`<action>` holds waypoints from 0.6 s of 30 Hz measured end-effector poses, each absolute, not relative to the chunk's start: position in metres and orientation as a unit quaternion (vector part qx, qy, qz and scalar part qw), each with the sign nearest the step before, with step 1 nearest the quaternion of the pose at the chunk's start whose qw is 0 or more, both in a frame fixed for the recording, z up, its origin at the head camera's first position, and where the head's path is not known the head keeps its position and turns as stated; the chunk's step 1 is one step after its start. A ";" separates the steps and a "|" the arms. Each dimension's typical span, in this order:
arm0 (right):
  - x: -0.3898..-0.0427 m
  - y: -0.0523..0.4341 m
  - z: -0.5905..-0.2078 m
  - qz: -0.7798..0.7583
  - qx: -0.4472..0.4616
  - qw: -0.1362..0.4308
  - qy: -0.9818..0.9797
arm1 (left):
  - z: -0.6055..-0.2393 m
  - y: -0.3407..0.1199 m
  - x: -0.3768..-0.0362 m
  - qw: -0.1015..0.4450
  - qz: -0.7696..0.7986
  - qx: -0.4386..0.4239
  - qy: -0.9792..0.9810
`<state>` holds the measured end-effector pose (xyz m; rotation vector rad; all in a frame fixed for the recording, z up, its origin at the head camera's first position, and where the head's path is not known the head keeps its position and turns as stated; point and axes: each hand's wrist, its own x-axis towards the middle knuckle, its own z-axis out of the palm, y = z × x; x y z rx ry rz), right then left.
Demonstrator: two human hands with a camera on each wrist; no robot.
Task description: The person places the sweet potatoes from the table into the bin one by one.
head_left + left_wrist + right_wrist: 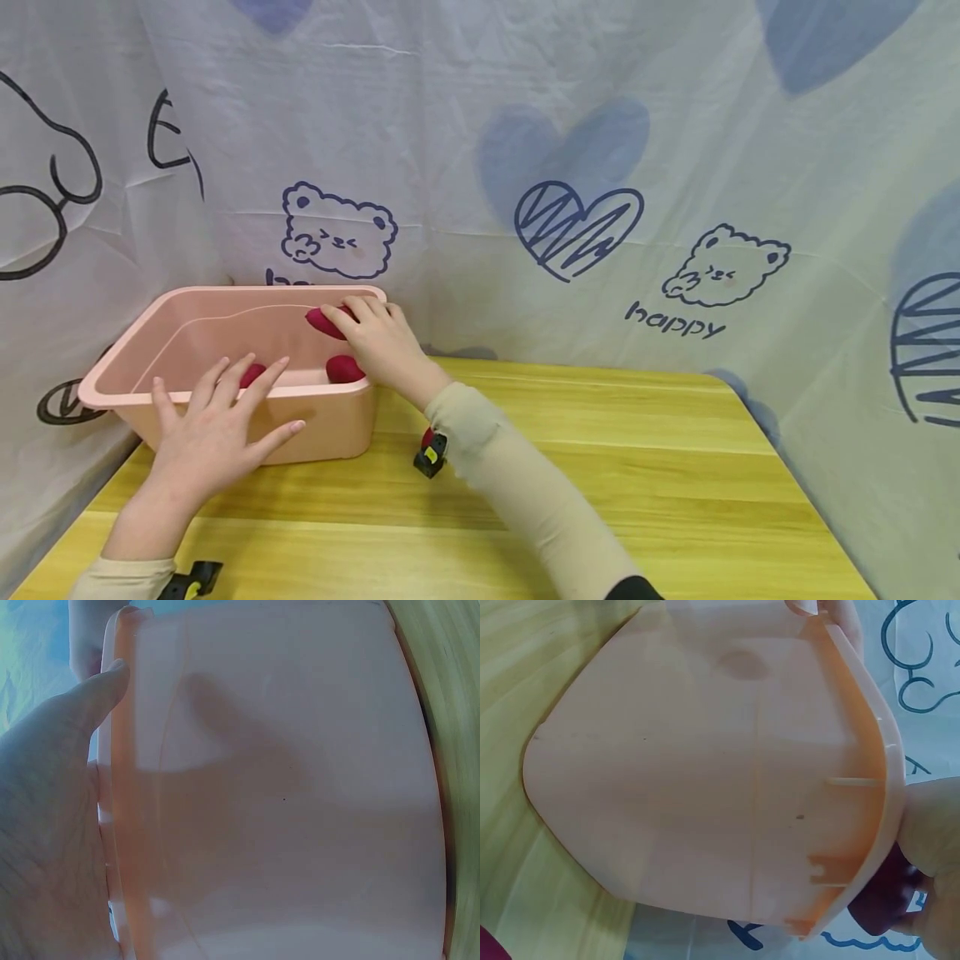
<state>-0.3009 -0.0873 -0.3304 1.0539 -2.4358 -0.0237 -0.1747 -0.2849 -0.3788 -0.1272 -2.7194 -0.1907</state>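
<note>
My right hand (382, 337) holds a dark red, smooth object with a tapered end (324, 323) above the far right part of a pink plastic bin (315, 417). In the right wrist view, the fingers grip this red object (883, 892) just beyond the bin's rim. Inside the bin lie two more dark red pieces: a rounded one at the right (344, 369) and another (252, 375) partly hidden behind my left fingers. With fingers spread, my left hand (210, 437) rests at the near rim; in the left wrist view its thumb (105, 690) lies against that rim.
Another red piece (427, 438) is on the yellow wood-grain table (637, 467), mostly hidden behind the right wrist's black camera (431, 456). A pale printed curtain (450, 167) hangs behind the table and along both sides. The bin stands at the table's left, by the curtain.
</note>
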 end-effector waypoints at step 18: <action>-0.305 -0.106 -0.334 0.037 0.411 0.214 -0.886 | -0.378 -0.285 -0.175 0.212 -0.066 -0.046 -0.974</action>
